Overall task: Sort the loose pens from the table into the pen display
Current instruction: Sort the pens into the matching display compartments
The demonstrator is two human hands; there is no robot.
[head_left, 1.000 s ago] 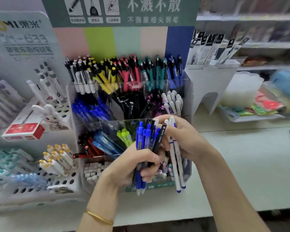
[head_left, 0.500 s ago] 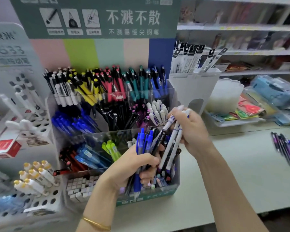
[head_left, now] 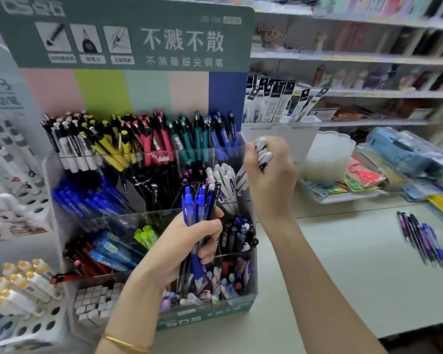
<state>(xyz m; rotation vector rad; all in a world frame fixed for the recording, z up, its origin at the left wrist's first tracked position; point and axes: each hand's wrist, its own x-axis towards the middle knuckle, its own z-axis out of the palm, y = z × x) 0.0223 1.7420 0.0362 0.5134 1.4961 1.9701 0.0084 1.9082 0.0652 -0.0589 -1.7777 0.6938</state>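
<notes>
A bundle of blue and black pens (head_left: 200, 203) is held upright in the left hand (head_left: 189, 241), with the fingers curled round the middle of the barrels, in front of the middle tier of the pen display (head_left: 202, 318). A few white pens (head_left: 262, 152) with blue print are clenched in the right hand (head_left: 271, 180). This hand is raised near the upper right of the display, just beside the stocked white pens (head_left: 223, 177) of the same kind. More loose pens (head_left: 422, 233), dark, purple and blue, are seen lying together on the tabletop (head_left: 343, 264) well apart from the display. They are blurred, so their exact types cannot be told.

The pens are judged to be light and stiff, with smooth plastic barrels that are likely to slide against one another when many are held at once. A firm grip round the middle of the bundle is therefore called for. The lower grip sections may give better friction if they are rubbered. Clips and push-buttons at the tops could catch on pens already standing in a compartment, so small batches should be lowered tip first. The pens on the tabletop are best gathered side by side and pinched across the barrels near mid-length, since single round barrels may roll away.
</notes>
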